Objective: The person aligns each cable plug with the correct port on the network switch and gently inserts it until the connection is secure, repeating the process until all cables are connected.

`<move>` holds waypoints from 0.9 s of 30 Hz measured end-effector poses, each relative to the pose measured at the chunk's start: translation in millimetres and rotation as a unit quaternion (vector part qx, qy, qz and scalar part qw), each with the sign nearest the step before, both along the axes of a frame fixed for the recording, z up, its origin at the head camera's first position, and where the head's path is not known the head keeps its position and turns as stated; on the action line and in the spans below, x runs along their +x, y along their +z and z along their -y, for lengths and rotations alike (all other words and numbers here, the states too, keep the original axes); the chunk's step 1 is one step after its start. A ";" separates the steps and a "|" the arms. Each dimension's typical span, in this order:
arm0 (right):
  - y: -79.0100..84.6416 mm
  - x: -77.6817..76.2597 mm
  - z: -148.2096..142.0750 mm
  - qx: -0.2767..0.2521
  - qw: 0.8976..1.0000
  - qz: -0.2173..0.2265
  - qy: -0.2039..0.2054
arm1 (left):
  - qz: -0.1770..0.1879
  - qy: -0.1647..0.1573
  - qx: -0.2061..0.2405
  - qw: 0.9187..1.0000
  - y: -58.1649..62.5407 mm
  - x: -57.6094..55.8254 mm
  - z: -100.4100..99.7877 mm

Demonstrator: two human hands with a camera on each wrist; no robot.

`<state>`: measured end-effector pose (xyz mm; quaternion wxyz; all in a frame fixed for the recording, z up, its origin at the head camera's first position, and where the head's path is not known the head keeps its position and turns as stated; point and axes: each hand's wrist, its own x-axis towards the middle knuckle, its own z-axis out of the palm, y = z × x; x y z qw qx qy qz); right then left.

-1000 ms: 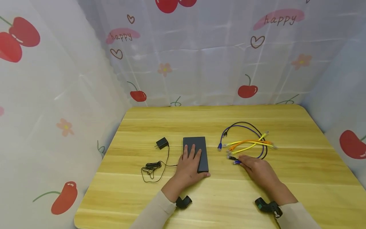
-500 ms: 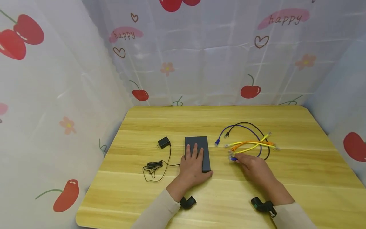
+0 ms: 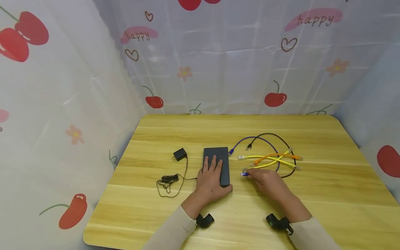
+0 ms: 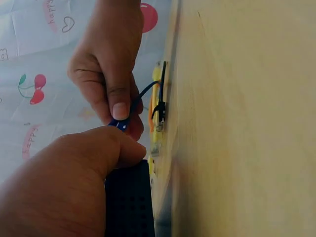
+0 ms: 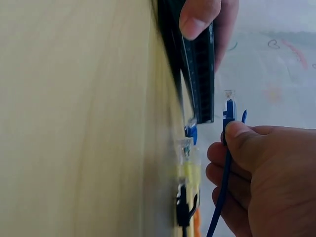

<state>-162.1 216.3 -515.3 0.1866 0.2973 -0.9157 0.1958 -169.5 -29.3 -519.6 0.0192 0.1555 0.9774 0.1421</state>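
Distally, blue plug (image 5: 229, 111) — pinched by right hand (image 5: 269, 163) — points past fingertips (image 5: 216, 154), long axis toward black box (image 3: 220, 151); left hand (image 3: 210, 180) atop, fingers straight.

There are two hands (image 3: 210, 182) (image 3: 268, 180), one box (image 3: 216, 151), one adapter (image 3: 179, 154) and five network cables (image 3: 253, 157) (image 3: 263, 166) (image 3: 291, 156) (image 3: 253, 137) (image 3: 267, 133).

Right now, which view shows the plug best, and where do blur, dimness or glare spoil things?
Right wrist: the held plug reads clearest, though the table is soft and smeared. Left wrist: dim, with the box almost black. Head: brighter, pale glare streaks on the curtain, but the held plug looks tiny.
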 end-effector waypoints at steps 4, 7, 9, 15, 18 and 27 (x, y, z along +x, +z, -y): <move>2.9 -1.4 11.5 0.019 1.000 -0.009 0.018 | -0.004 0.000 0.018 1.000 -1.7 0.1 0.9; 3.4 -1.1 19.4 0.028 0.999 -0.006 0.030 | -0.006 0.002 0.032 0.999 -2.9 0.3 1.5; 3.2 -0.4 23.6 0.031 0.999 0.000 0.035 | -0.008 0.003 0.039 0.999 -3.4 0.2 1.7; 3.4 1.7 31.6 0.043 0.998 0.032 0.033 | -0.012 0.005 0.061 0.998 -1.6 0.6 2.4; 4.6 2.6 33.9 0.045 0.997 0.045 0.031 | -0.012 0.006 0.063 0.998 -0.6 0.4 3.1; 9.4 4.6 36.4 0.049 0.997 0.054 0.038 | -0.021 0.002 0.065 0.998 0.0 0.5 5.1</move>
